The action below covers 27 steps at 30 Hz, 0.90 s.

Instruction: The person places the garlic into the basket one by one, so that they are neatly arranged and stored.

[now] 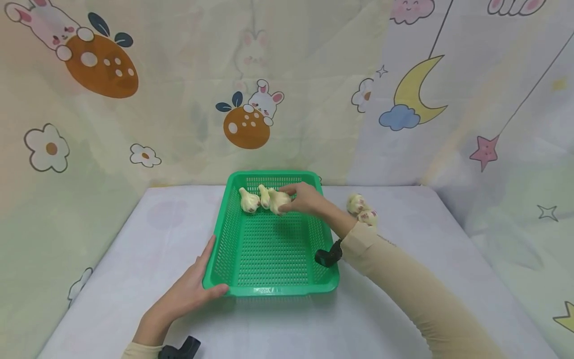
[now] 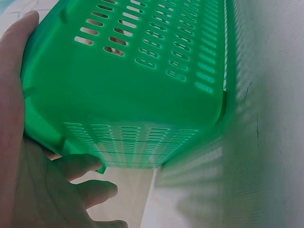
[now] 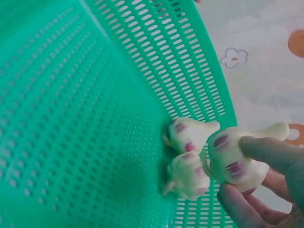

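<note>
Garlic bulb is pinched between the right hand's thumb and bent fingers, at the far end of a green basket. By the left hand, fingers spread and nearly straight, the basket's near corner is touched. Left of the right hand, two basketed bulbs are seen; right of it, loose bulbs are placed on the white table.

Five garlic bulbs show: three in or over the far part of one green plastic basket, two to its right on one table. One left hand, one right hand. Two black wrist devices, one per arm.
</note>
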Tool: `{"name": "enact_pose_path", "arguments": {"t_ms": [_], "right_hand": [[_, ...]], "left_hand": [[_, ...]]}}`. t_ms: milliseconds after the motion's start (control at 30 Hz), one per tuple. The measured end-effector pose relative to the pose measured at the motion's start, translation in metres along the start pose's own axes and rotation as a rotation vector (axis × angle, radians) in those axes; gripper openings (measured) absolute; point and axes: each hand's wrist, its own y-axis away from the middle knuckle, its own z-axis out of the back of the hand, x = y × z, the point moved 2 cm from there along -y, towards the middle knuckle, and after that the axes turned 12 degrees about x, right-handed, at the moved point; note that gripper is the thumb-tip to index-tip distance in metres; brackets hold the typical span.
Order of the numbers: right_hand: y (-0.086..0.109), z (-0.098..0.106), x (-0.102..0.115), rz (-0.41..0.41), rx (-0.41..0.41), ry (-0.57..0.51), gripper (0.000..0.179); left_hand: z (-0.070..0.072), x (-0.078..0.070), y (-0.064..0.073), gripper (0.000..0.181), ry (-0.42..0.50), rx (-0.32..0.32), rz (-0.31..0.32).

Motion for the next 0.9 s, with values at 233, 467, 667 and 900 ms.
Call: {"name": "enact_pose_path", "arguments": {"t_ms": [233, 467, 667, 900], "right_hand": [[-0.024, -0.018, -0.003, -0.024, 0.019, -0.091, 0.056], [-0.040, -0.039, -0.005, -0.015, 0.054, -0.141, 0.018], [-0.051, -0.051, -0.001, -0.070, 0.062, -0.101, 0.039], [-0.060, -0.069, 0.001, -0.037, 0.081, -0.052, 0.031]], "left_hand": [[0.001, 0.003, -0.002, 0.109, -0.007, -0.010, 0.007], [0.001, 0.003, -0.002, 0.109, -0.001, -0.007, -0.013], [0.003, 0.004, 0.000, 0.108, -0.001, -0.001, -0.023], [0.004, 0.002, 0.001, 0.110, 0.014, 0.005, -0.022]]}}
